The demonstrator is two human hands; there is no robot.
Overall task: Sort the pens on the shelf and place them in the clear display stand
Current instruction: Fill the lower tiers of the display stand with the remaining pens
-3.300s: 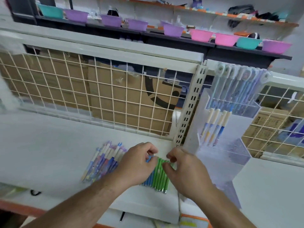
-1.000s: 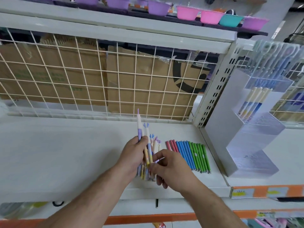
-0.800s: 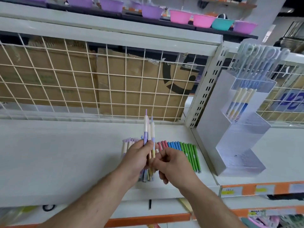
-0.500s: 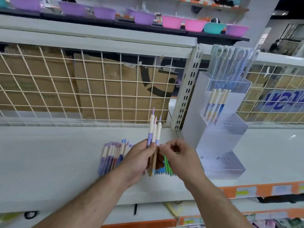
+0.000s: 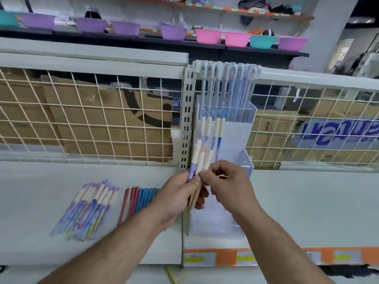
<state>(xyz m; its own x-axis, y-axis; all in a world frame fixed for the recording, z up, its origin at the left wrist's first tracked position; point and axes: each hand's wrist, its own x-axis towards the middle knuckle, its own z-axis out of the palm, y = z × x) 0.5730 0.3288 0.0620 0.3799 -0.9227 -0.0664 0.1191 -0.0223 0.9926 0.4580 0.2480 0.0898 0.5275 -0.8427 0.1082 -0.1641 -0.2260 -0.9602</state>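
- Left hand [image 5: 178,193]: fingers curled round the lower barrels of the held pens [image 5: 200,159], with the thumb pressed on the front. The grip is clamped on the bundle.
- Held pens: a small bundle standing near upright, tips leaning slightly toward 1 o'clock. Cream grips and one lilac barrel project from the fist toward 12 o'clock, and the lower ends emerge beneath the fingers at 6 o'clock.
- Right hand [image 5: 229,185]: thumb and forefinger are closed together on a cream-gripped pen of the same bundle, just at 3 o'clock of the left thumb. The remaining fingers are curled underneath.
- The bundle sits in front of the clear display stand [image 5: 235,136]. Contact with it cannot be determined.
- The stand is on the shelf [image 5: 307,201], at 12 to 1 o'clock of the hands. Its top tier carries a row of upright pens [image 5: 226,85], and the tier below holds four cream-gripped pens [image 5: 208,128].
- A loose pile of pastel pens [image 5: 90,208] lies flat on the shelf at 9 o'clock of the left hand, well apart from the fingers.
- A row of red and blue pens [image 5: 136,198] lies between that pile and the left wrist, partly hidden by the forearm.
- Surroundings: wire grid [image 5: 82,119] backed by cardboard boxes [image 5: 102,130], slotted post [image 5: 186,119], coloured bowls [image 5: 209,35] at 12 o'clock, orange price strip [image 5: 225,258] at 6 o'clock.
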